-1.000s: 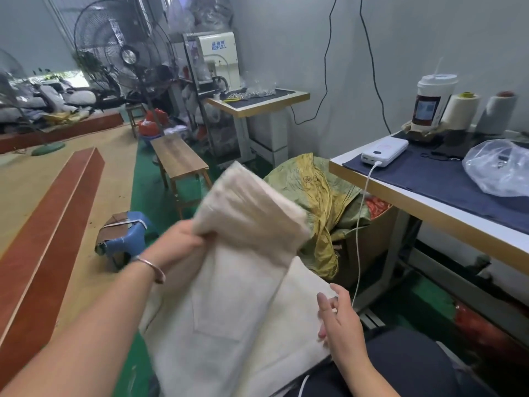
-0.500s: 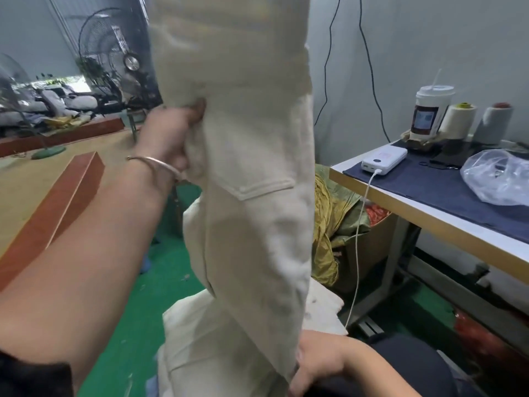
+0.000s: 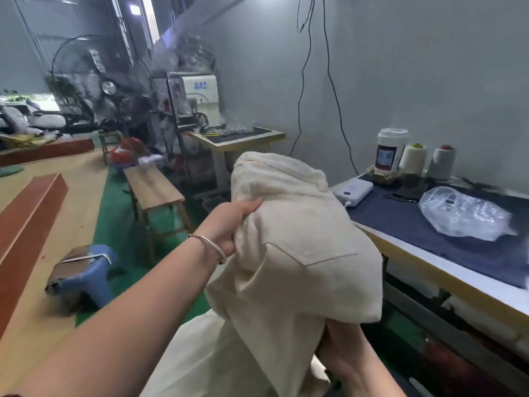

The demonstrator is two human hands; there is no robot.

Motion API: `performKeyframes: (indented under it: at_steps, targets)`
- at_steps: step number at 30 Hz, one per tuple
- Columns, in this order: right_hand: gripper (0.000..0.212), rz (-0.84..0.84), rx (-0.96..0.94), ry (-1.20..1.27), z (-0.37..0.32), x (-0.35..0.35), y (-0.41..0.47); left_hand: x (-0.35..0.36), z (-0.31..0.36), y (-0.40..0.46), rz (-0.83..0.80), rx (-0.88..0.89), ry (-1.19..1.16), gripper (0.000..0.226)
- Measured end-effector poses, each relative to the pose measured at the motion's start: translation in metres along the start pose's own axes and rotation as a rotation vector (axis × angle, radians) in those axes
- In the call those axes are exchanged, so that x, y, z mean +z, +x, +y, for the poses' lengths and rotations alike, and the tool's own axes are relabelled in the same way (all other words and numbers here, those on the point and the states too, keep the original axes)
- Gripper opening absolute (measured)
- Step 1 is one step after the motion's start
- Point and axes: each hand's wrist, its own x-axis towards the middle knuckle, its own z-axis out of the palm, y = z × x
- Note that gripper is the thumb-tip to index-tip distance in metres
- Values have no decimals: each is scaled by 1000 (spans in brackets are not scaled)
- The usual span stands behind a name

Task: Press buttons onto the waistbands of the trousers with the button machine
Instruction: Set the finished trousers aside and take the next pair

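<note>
A pair of cream trousers (image 3: pixel 297 247) hangs bunched in front of me, a back pocket facing the camera. My left hand (image 3: pixel 229 224), with a bangle on the wrist, grips the cloth at its upper left side. Low at the right, my right hand (image 3: pixel 343 348) holds the lower fold from underneath, its fingers hidden by the cloth. More cream cloth (image 3: pixel 206 359) lies below on my lap. A white machine (image 3: pixel 200 96) stands at the back on its own small table (image 3: pixel 243 136), well beyond my hands.
A work table (image 3: pixel 429 253) with a dark blue cover runs along the right, carrying a white power bank (image 3: pixel 353 190), a drink cup (image 3: pixel 390 150), two thread cones (image 3: pixel 413 159) and a clear plastic bag (image 3: pixel 463 213). A wooden bench (image 3: pixel 154 187), blue stool (image 3: pixel 86 270) and fan (image 3: pixel 83 81) stand left.
My left hand has brought the trousers down from high in front of the camera to chest height, bunching them. My right hand stays under the lower cloth.
</note>
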Motion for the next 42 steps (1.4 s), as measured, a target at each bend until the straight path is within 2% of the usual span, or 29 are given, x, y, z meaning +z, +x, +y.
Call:
performKeyframes:
  at_steps: [2,4,6,8,10,12,15,17,20,22,24,26,28,30,32,34,36,38,39,41,42]
  targets:
    - [35,-55,-70,-20,-25,7,-10,-3,1,0,-23,25,16,23]
    - [27,-81,-160,-81,-52,10,-19,0,2,0,44,105,127,19]
    - [41,-187,-299,-71,-72,9,-31,5,1,0,145,181,323,19]
    - [40,-208,-395,-108,-91,6,-47,14,-1,-5,44,133,408,31]
    - [27,-182,-473,-167,-110,-1,-65,27,-12,-11,-196,-34,341,35]
    - [17,-58,-587,-264,-128,-5,-86,43,-27,-12,-482,-172,254,29]
    - [9,162,-722,-413,-151,-13,-125,83,-52,-15,-915,-299,107,35]
    - [9,293,-799,-486,-163,-24,-157,118,-65,-24,-1027,-311,147,34]
    - [17,415,-886,-542,-176,-38,-217,175,-85,-43,-1090,-309,283,51]
    - [15,539,-947,-657,-181,-46,-259,216,-96,-64,-1191,-321,377,41]
    - [28,763,-977,-889,-185,-56,-302,258,-107,-95,-1367,-352,450,22]
    - [45,1031,-974,-1104,-187,-65,-347,301,-119,-132,-1537,-409,476,20]
    - [56,1340,-905,-1294,-187,-67,-396,342,-126,-177,-1702,-413,508,21]
    - [59,1654,-715,-1436,-185,-63,-452,376,-130,-227,-1819,-377,541,23]
    - [62,1955,-374,-1528,-179,-51,-515,401,-131,-275,-1881,-317,567,27]
    - [61,2158,83,-1541,-169,-32,-569,417,-134,-315,-1943,-270,564,26]
    - [43,2247,415,-1554,-159,-19,-600,423,-141,-341,-1906,-334,487,26]
    - [24,2233,666,-1550,-152,-26,-607,422,-155,-353,-1807,-433,398,23]
    - [23,2203,776,-1535,-148,-36,-604,419,-159,-356,-1762,-443,385,20]
    - [26,2097,878,-1496,-136,-61,-594,420,-180,-356,-1654,-456,420,19]
    - [20,2035,847,-1466,-129,-74,-588,416,-193,-349,-1610,-478,425,23]
